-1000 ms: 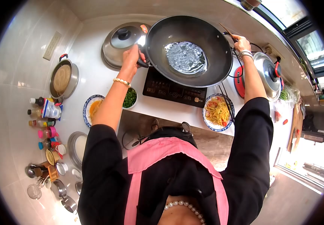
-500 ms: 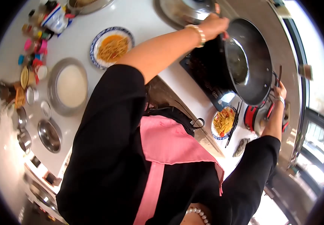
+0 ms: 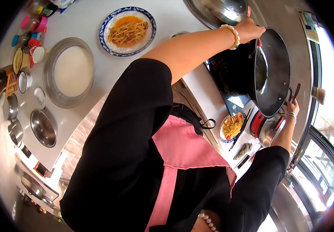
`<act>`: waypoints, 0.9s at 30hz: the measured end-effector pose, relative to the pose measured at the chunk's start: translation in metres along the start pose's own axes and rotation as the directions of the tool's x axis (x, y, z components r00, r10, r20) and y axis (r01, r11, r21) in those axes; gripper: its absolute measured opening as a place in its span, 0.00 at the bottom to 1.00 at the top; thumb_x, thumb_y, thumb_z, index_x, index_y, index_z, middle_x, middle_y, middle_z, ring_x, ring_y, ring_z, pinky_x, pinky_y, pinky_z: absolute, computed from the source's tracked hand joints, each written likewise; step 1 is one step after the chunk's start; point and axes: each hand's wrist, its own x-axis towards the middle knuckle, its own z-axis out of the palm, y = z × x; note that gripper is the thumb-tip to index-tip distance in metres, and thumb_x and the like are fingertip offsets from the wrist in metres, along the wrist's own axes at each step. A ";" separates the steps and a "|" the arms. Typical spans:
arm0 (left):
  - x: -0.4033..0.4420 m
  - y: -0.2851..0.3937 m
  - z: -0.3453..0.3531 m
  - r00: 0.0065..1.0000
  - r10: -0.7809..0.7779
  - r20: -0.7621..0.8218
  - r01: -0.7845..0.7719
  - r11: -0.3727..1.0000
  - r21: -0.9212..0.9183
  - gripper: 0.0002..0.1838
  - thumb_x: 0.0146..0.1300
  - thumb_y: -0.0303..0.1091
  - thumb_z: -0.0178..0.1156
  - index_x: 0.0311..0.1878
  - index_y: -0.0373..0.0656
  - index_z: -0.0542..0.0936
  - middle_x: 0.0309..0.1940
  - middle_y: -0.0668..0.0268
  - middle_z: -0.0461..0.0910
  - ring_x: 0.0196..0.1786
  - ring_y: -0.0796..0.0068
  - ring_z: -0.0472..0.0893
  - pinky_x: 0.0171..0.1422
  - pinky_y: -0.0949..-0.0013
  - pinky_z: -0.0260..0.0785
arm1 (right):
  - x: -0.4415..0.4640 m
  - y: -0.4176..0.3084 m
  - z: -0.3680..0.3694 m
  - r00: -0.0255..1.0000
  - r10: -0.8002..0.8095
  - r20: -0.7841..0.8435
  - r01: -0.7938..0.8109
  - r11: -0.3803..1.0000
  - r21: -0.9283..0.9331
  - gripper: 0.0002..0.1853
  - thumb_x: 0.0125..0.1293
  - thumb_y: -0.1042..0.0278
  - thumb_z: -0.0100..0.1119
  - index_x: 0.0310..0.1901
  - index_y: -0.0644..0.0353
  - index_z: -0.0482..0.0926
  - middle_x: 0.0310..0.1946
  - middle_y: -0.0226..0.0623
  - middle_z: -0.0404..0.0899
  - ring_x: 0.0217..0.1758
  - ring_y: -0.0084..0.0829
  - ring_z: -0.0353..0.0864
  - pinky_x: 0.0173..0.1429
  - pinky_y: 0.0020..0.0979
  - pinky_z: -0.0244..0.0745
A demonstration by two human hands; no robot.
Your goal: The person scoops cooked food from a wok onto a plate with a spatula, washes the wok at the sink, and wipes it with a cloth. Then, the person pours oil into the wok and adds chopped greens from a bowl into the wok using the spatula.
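A large black wok (image 3: 277, 73) is tilted on its side above a black induction cooktop (image 3: 223, 83), its opening turned to the right. Shiny liquid shows along the inner wall nearest the cooktop. My left hand (image 3: 250, 31) is closed at the wok's upper rim; the handle there is mostly hidden under the fingers. At the lower rim, my right hand (image 3: 293, 107) is closed around the opposite side handle, and a dark flat strip sticks up beside it. Below the cooktop sits a plate of yellow shredded food (image 3: 232, 127) with dark chopsticks (image 3: 241, 129) alongside.
A steel lid (image 3: 225, 9) lies beyond my left hand. Near my right forearm stands a red-and-steel pot (image 3: 265, 129). On the left counter are a blue-rimmed plate of shredded food (image 3: 128, 33), a basin of white liquid (image 3: 72, 71), a steel bowl (image 3: 44, 127) and several jars.
The wok has tipped further, so its opening looks narrower and less of the liquid shows. Both hands still grip it. The camera view has shifted, bringing the counter items to new positions.
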 end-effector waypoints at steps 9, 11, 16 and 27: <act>-0.035 0.011 -0.075 0.973 0.133 0.191 -0.177 0.956 0.234 0.20 0.61 0.49 0.49 0.31 0.41 0.79 0.28 0.65 0.81 0.28 0.81 0.78 0.26 0.81 0.65 | -0.003 0.034 -0.023 0.947 -0.257 -0.193 0.290 0.942 0.168 0.17 0.55 0.72 0.57 0.49 0.56 0.76 0.30 0.24 0.74 0.31 0.15 0.69 0.37 0.18 0.66; -0.080 0.029 -0.097 0.964 -0.001 0.265 -0.079 0.953 0.293 0.19 0.62 0.49 0.49 0.40 0.41 0.76 0.32 0.65 0.80 0.30 0.80 0.78 0.30 0.80 0.66 | -0.040 0.010 -0.036 0.925 -0.223 -0.308 0.334 0.863 0.378 0.16 0.59 0.70 0.57 0.50 0.57 0.75 0.33 0.26 0.76 0.33 0.17 0.71 0.41 0.19 0.67; -0.150 -0.018 -0.141 0.869 -0.430 0.247 0.341 0.880 0.332 0.15 0.64 0.41 0.47 0.37 0.38 0.74 0.32 0.57 0.80 0.31 0.72 0.80 0.31 0.75 0.73 | -0.185 -0.075 -0.050 0.902 -0.195 -0.385 0.402 0.704 0.586 0.17 0.63 0.68 0.53 0.51 0.65 0.70 0.36 0.35 0.79 0.37 0.20 0.76 0.45 0.21 0.70; -0.170 -0.139 -0.167 0.867 -0.496 0.047 0.467 0.776 -0.425 0.19 0.65 0.38 0.47 0.54 0.38 0.61 0.46 0.46 0.73 0.48 0.55 0.76 0.53 0.59 0.72 | -0.383 -0.043 0.020 0.996 0.001 -0.089 0.072 0.582 0.810 0.10 0.62 0.76 0.51 0.45 0.67 0.71 0.29 0.36 0.78 0.26 0.18 0.73 0.32 0.19 0.70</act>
